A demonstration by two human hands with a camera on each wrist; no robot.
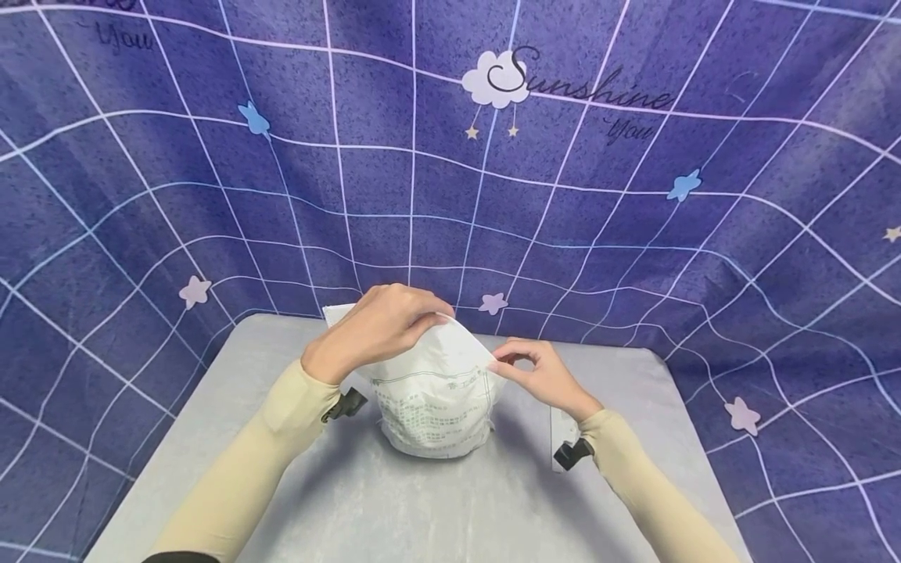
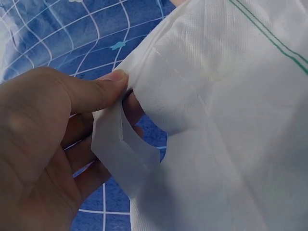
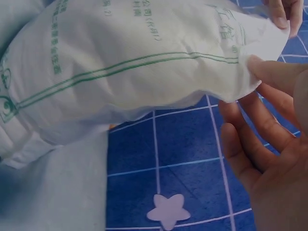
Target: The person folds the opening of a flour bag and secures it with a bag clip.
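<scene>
A plump white bag (image 1: 432,407) with green printing and double green lines stands upright on the grey table. My left hand (image 1: 383,324) pinches its top edge between thumb and fingers. In the left wrist view, a cut-out hole with a folded white flap (image 2: 115,144) lies right beside those fingers. At the bag's upper right corner, my right hand (image 1: 538,375) pinches the edge with thumb and forefinger. The right wrist view shows the other fingers (image 3: 262,122) loosely bent below that corner. What fills the bag is hidden.
The grey table (image 1: 436,516) carries the bag. Beneath my right wrist lies a flat white object (image 1: 558,446), partly covered by the arm and a black wrist mount. A purple-blue curtain (image 1: 450,172) with grid lines and stars surrounds the table's back and sides.
</scene>
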